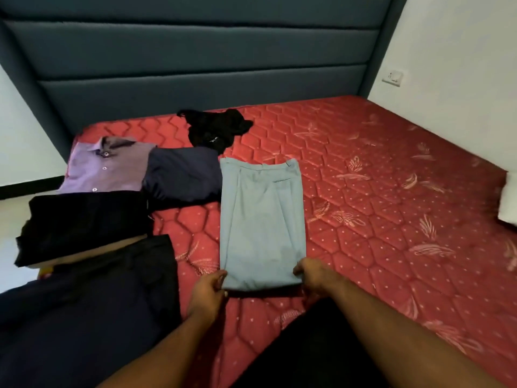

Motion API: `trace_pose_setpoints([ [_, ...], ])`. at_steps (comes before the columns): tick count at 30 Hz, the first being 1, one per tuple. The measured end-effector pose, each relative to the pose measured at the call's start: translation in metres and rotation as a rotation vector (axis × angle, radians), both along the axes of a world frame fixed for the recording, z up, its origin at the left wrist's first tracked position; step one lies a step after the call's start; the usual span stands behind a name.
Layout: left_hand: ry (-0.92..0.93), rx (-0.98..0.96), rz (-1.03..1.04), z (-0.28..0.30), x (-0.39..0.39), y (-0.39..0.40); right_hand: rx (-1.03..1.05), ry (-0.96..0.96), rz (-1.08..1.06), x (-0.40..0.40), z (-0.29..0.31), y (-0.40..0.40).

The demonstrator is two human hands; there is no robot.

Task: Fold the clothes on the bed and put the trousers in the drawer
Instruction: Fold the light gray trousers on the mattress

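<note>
Light blue trousers (261, 219) lie folded lengthwise on the red mattress (377, 191), waistband toward the headboard. My left hand (208, 291) grips their near left corner and my right hand (312, 274) grips the near right corner, lifting the near edge slightly. To the left lie a folded purple shirt (107, 166), a folded navy garment (181, 176), a folded black garment (81, 225) and a large dark navy garment (84, 312). A crumpled black garment (215, 128) sits near the headboard.
A padded blue-grey headboard (195, 57) stands behind the bed. White wall with a socket (393, 77) is on the right. A white pillow (509, 201) shows at the right edge. Floor is visible at the left.
</note>
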State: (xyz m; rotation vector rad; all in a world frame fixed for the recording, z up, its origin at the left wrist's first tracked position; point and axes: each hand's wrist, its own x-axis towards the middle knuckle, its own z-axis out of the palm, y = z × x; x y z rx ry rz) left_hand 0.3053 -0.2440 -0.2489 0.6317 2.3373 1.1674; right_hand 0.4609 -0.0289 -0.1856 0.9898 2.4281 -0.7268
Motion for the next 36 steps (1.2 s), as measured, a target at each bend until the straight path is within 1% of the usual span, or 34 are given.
trace_pose_setpoints([
  [2, 0.2, -0.151, -0.131, 0.004, -0.01, 0.003, 0.188, 0.012, 0.087, -0.005, 0.008, -0.001],
  [3, 0.274, -0.185, -0.173, 0.008, -0.014, 0.003, 0.273, 0.018, 0.121, -0.006, 0.01, -0.001],
  [4, 0.336, -0.178, -0.208, 0.01, -0.018, 0.003, 0.351, 0.018, 0.14, -0.006, 0.013, -0.004],
  [7, 0.485, -0.063, -0.336, 0.026, -0.025, -0.001, 0.498, 0.03, 0.172, -0.001, 0.031, -0.005],
  [10, 0.596, 0.172, -0.483, 0.061, -0.027, -0.013, 0.535, 0.184, 0.277, 0.014, 0.062, -0.006],
  [11, 0.594, 0.264, -0.494, 0.076, -0.026, -0.02, 0.49, 0.272, 0.315, 0.022, 0.074, -0.006],
  [12, 0.578, 0.347, -0.486, 0.09, -0.023, -0.028, 0.374, 0.378, 0.324, 0.03, 0.088, -0.008],
  [14, 0.486, 0.49, -0.447, 0.116, -0.012, -0.043, 0.02, 0.545, 0.232, 0.049, 0.119, -0.019],
  [16, 0.325, 0.655, -0.41, 0.137, 0.003, -0.055, -0.236, 0.676, 0.143, 0.062, 0.147, -0.03],
  [18, 0.196, 0.754, -0.325, 0.15, 0.013, -0.056, -0.359, 0.81, 0.094, 0.062, 0.157, -0.032],
  [19, 0.163, 0.763, -0.253, 0.151, 0.014, -0.05, -0.374, 0.877, 0.056, 0.057, 0.154, -0.028],
  [21, 0.154, 0.723, -0.133, 0.145, 0.007, -0.029, -0.378, 0.967, -0.08, 0.038, 0.138, -0.015],
  [25, 0.121, 0.539, 0.01, 0.102, -0.046, 0.048, -0.425, 0.983, -0.439, -0.021, 0.073, 0.033],
  [28, 0.088, 0.351, 0.112, 0.067, -0.091, 0.114, -0.302, 0.98, -0.65, -0.071, 0.023, 0.07],
  [30, 0.013, 0.175, 0.191, 0.047, -0.113, 0.143, -0.17, 0.87, -0.671, -0.091, 0.001, 0.088],
  [31, -0.033, 0.075, 0.232, 0.035, -0.122, 0.149, -0.105, 0.792, -0.663, -0.093, -0.008, 0.094],
  [33, -0.157, -0.104, 0.32, 0.007, -0.132, 0.143, 0.019, 0.647, -0.737, -0.083, -0.029, 0.102],
  [34, -0.219, -0.134, 0.337, -0.009, -0.132, 0.134, 0.054, 0.595, -0.796, -0.072, -0.042, 0.101],
  [36, -0.304, -0.101, 0.29, -0.027, -0.118, 0.11, 0.062, 0.534, -0.903, -0.05, -0.061, 0.09],
])
